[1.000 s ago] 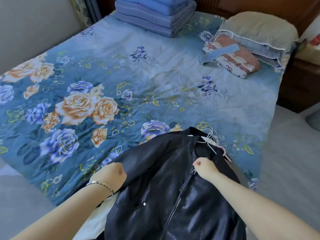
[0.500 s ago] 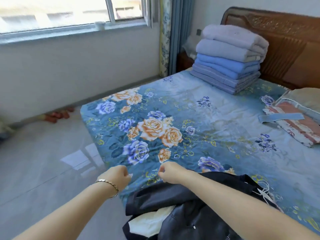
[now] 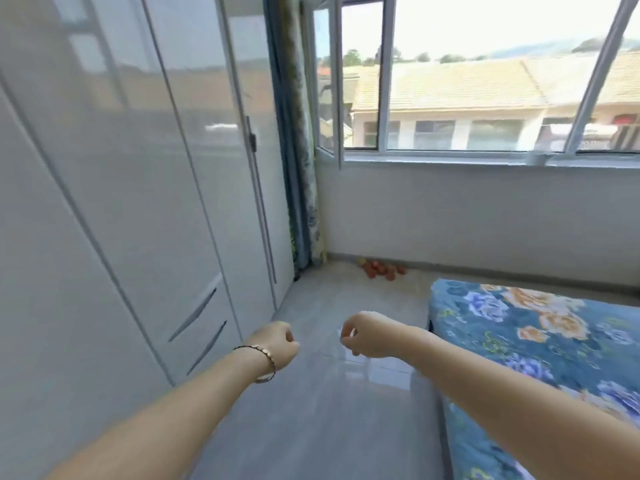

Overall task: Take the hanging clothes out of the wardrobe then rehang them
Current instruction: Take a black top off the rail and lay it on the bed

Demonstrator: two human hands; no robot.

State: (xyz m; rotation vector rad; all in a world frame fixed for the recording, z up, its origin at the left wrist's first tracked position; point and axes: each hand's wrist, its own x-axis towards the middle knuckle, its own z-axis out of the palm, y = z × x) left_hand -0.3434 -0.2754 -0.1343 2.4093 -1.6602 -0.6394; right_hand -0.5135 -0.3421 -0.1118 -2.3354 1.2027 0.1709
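Hanging clothes: none in frame right now. The wardrobe (image 3: 138, 202) they belong in is on the left, and the doors in view are closed. Both hands are empty: left hand (image 3: 277, 348) and right hand (image 3: 367, 336) are loosely curled, held out over the floor (image 3: 329, 410) between wardrobe and bed (image 3: 519, 327), touching nothing. My read: between garments, turning back to the wardrobe, either for the next item or to start rehanging; can't tell which. The next move needs a hand on the long door handle (image 3: 260, 202) to open a door before anything inside can be reached. Delta vs 0.5 s ago: the view has swung left off the bed toward wardrobe and window (image 3: 467, 81). The black jacket and white hangers at the bed's near edge are out of frame, presumably still there. Hands have the same empty curl.
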